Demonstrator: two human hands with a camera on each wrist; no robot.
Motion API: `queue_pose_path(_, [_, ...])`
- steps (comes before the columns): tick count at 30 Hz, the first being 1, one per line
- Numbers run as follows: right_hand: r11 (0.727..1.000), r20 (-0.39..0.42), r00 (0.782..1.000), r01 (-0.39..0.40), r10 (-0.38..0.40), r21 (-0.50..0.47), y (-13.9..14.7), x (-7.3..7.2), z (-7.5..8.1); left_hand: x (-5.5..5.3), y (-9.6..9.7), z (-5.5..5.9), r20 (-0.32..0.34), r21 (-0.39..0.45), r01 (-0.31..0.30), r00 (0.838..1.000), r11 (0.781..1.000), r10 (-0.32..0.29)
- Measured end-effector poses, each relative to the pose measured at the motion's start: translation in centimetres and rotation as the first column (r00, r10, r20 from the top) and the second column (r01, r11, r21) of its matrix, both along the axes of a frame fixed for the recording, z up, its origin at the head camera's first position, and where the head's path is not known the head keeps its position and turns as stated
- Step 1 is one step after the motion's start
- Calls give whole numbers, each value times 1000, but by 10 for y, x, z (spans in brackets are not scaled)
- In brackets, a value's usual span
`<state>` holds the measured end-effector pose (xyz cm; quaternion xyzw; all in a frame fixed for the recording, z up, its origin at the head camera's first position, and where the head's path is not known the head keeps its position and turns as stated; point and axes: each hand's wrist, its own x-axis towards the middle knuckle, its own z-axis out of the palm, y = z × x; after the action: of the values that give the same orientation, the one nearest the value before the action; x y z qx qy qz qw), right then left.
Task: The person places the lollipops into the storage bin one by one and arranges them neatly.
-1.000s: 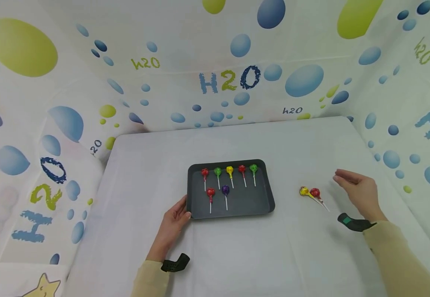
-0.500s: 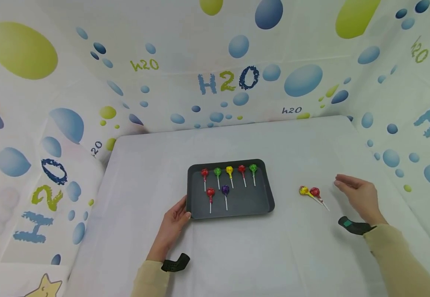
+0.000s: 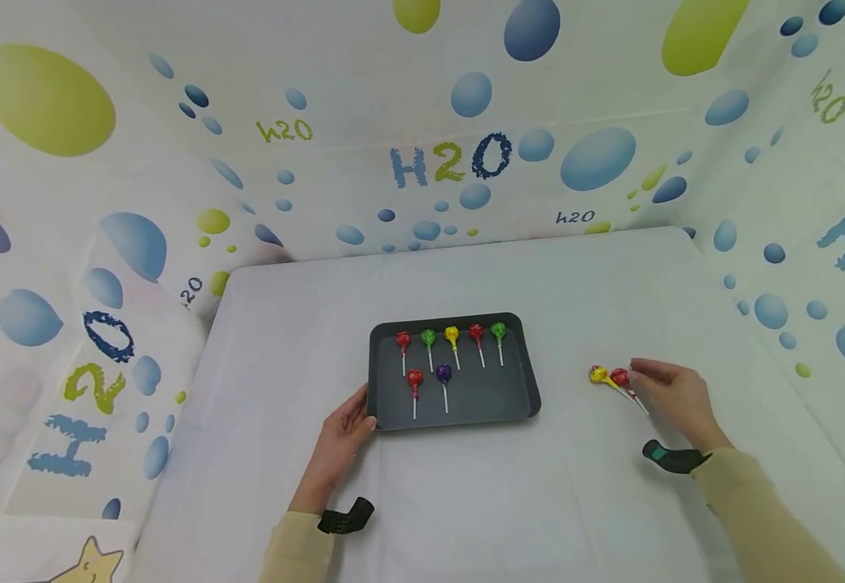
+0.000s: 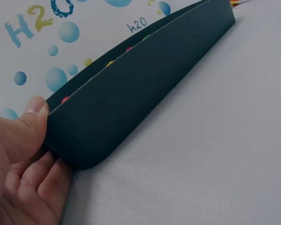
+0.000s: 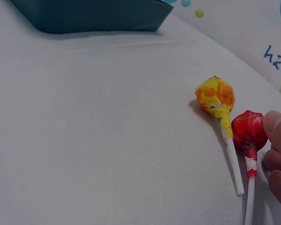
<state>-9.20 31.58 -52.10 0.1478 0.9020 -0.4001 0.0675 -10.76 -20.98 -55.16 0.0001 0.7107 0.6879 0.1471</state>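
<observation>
My left hand (image 3: 345, 429) grips the left edge of a dark grey baking tray (image 3: 480, 397). In the left wrist view its thumb (image 4: 35, 105) presses on the tray's rim, with the other fingers curled low against the outer wall. At the right, my right hand (image 3: 677, 401) is beside a red lollipop (image 3: 620, 377). The right wrist view shows its fingertips (image 5: 274, 123) at the right side of the red wrapper, touching it or nearly so. A yellow lollipop (image 5: 215, 98) lies against the red one, their sticks side by side.
Inside the tray, several lollipops form a back row, including a yellow one (image 3: 452, 336). In front of them lie a red lollipop (image 3: 414, 379) and a purple lollipop (image 3: 443, 373). White cloth (image 3: 466, 502) covers the table, and a patterned curtain (image 3: 364, 97) surrounds it.
My right hand has moved left and slightly nearer, from apart on the right to the red lollipop. The left hand, the tray and the lollipops stay in place.
</observation>
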Motion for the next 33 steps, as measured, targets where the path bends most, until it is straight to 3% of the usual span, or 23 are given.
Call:
queue_pose_path(13, [997, 5, 998, -56, 55, 60, -9, -4, 0, -1, 0, 0, 46, 8, -20, 999, 1000, 19])
queue_pose_path(23, [987, -8, 993, -112, 114, 111, -13, -6, 4, 1, 0, 1, 30, 13, -13, 999, 1000, 13])
queue_pose_path(33, [986, -15, 993, -112, 115, 124, -10, -5, 2, 0, 0, 2, 34, 35, -7, 999, 999, 5])
